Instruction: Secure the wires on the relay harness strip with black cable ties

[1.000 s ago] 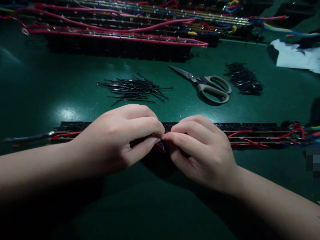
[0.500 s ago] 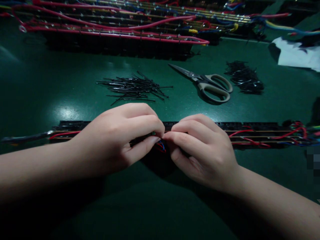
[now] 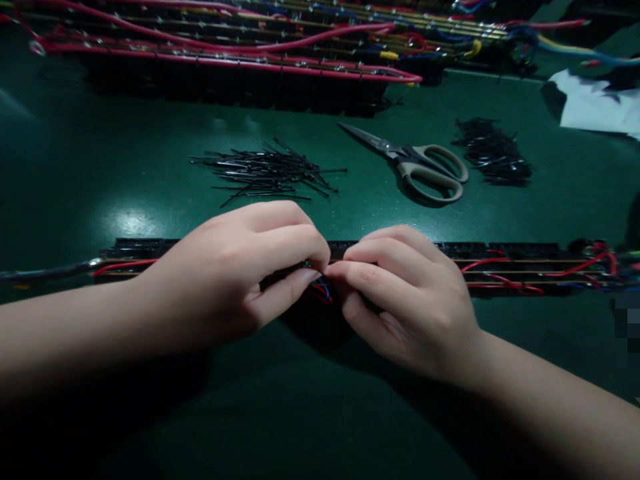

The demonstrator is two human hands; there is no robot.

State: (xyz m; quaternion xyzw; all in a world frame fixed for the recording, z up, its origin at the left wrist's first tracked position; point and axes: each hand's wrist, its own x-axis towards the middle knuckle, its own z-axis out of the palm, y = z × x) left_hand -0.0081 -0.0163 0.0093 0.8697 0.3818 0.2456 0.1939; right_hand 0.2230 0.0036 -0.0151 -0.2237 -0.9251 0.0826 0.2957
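Observation:
A long black strip-shaped assembly (image 3: 510,268) with red wires and brass-coloured rods lies across the table under both hands. Over its middle, my left hand (image 3: 250,267) is closed, thumb and forefinger pinched together. My right hand (image 3: 410,297) is closed too, its fingertips almost meeting the left ones. Whatever the fingertips pinch is too small and hidden to name. Just below them, thin red and blue wires (image 3: 321,291) show. A black cable (image 3: 50,273) runs off the strip's left end; red and other coloured wires (image 3: 607,263) bunch at its right end.
Beyond the hands lie a pile of black cable ties (image 3: 270,172), scissors (image 3: 425,167) and a second black pile (image 3: 493,152). Larger wired assemblies (image 3: 240,47) with thick red cables fill the back. White paper (image 3: 595,107) is at the far right.
The view has shifted slightly, so the things at the back sit a little higher. Both hands keep the same pinched pose at the same spot on the strip.

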